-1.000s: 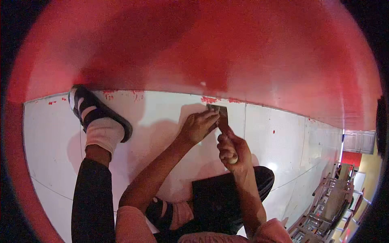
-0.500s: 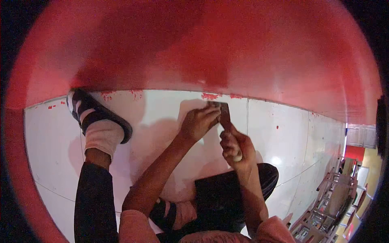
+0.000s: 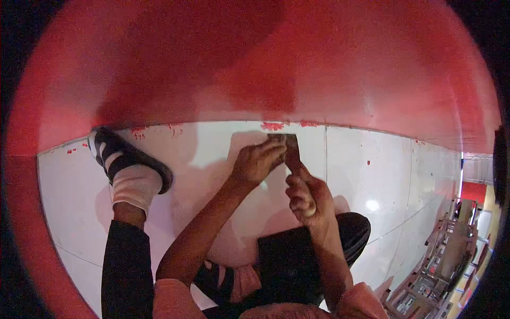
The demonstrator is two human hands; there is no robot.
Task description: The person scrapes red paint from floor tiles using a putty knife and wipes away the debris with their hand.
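Observation:
My right hand (image 3: 308, 196) is wrapped round the pale handle of a scraper (image 3: 292, 151), a flat, dark, broad-bladed tool like a putty knife. Its blade points towards the foot of the red wall (image 3: 255, 69). My left hand (image 3: 257, 162) has its fingers pressed together on the left side of the blade, near the broad end. Just beyond the blade edge, a patch of red paint (image 3: 273, 126) marks the white tiled floor (image 3: 361, 181) along the wall. The blade appears slightly apart from that patch.
More red specks (image 3: 139, 132) dot the floor along the wall. My left foot, in a dark sandal (image 3: 133, 154) and sock, rests close to the wall at left. My other leg (image 3: 297, 255) is folded beneath me. Stacked metal-framed furniture (image 3: 435, 266) stands at the right.
Both hands and the scraper keep nearly the same pose by the red patch. The camera view has shifted slightly, so the wall line sits a little lower.

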